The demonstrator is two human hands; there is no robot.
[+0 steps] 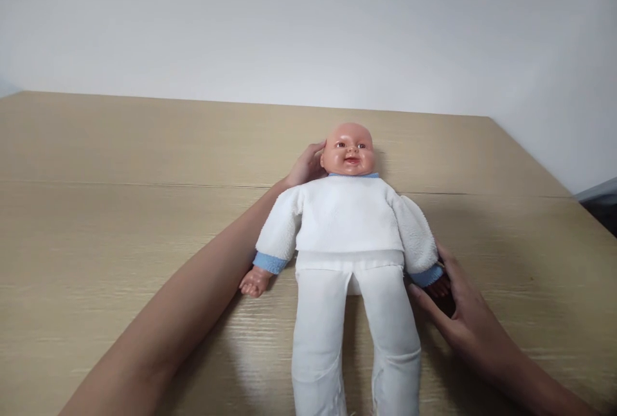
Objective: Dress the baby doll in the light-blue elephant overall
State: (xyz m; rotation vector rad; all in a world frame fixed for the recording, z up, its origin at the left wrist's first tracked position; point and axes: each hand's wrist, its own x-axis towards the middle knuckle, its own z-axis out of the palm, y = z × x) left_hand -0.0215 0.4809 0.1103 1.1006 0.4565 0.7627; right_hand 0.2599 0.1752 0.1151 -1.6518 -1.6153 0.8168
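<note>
Apparently for steadiness, doll (pixel 349 217) lies between grips: left hand (pixel 306 165) cupped against head (pixel 349 146), closure hidden, cannot tell; right hand (pixel 463 305), thumb and fingers spread, beside blue cuff (pixel 425 276).

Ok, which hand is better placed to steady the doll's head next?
Probably the left: the left hand is beside the doll's head, while the right hand is lower, by a blue cuff.

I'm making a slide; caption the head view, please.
A doll in white lies on a table, left hand at its head, right hand by its sleeve.
</note>
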